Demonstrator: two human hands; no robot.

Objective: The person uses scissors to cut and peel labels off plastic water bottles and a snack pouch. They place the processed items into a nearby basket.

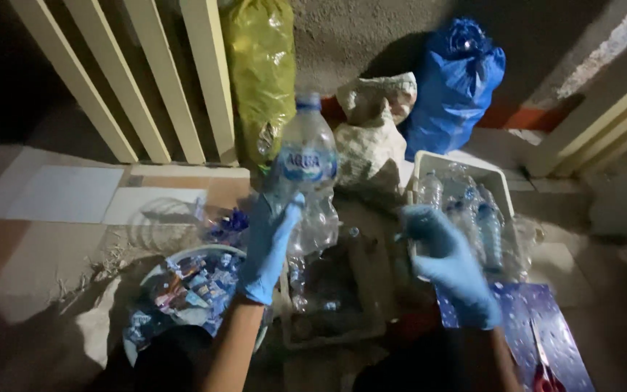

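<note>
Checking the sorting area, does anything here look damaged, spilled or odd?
The clear bottle in the left hand has its cap missing. Torn labels fill the bowl and lie scattered past its rim. The bottles in the white bin lie jumbled. Nothing looks spilled wet.

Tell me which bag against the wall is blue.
The blue bag on the right; the yellow bag hangs left, the white sack sits between.

Setting: dim outdoor-looking corner, lit unevenly from above. Rough grey plastered wall (371, 36) at the back. Cream-painted slatted railing (139, 80) at upper left; matching cream frame bars (604, 123) at right. Floor of pale flat tiles (59, 192) at left, with a dusty brown concrete patch (30, 268) nearer the camera. Deep shadow along the bottom edge.
</note>
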